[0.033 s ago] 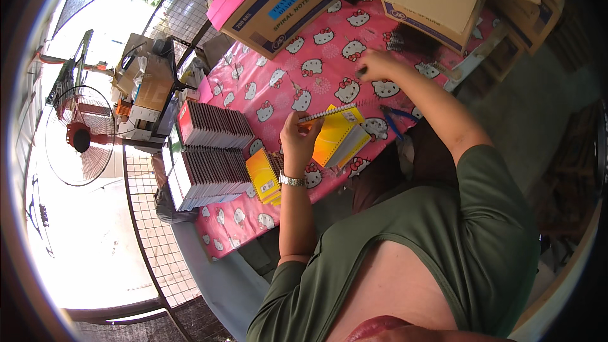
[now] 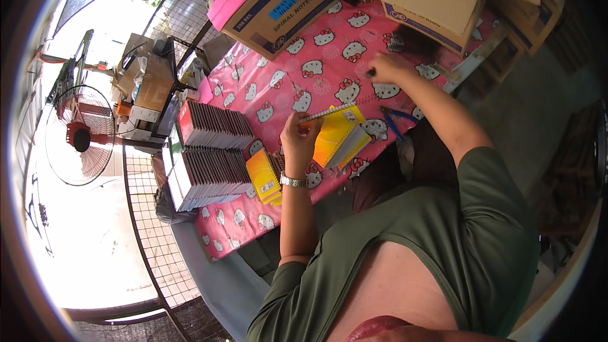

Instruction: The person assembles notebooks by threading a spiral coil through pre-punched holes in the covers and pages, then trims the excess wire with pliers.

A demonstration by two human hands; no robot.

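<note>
My left hand [image 2: 297, 139], with a metal watch on its wrist, is closed on the edge of a yellow notebook [image 2: 329, 134] whose white row of binding loops faces up. More yellow spiral notebooks [image 2: 354, 145] lie under and beside it. To the right, above the patterned cloth, my right hand [image 2: 389, 69] has its fingers drawn together. A small dark thing shows at its fingertips, too small to name. Blue-handled pliers [image 2: 394, 120] rest between the notebooks and my right forearm. Dark wire coils [image 2: 415, 44] lie beyond my right hand.
Tall stacks of spiral-bound notebooks [image 2: 212, 177] stand at the left, beside a smaller yellow pile [image 2: 263, 174]. A closed carton [image 2: 278, 12] and an open-flapped carton [image 2: 430, 9] line the far side. A pink cloth [image 2: 218, 240] covers the table. Leftward stands a fan [image 2: 79, 136].
My right hand has shifted slightly to the right and nearer to me, the dark thing moving with it. My left hand and the yellow notebook have stayed in place.
</note>
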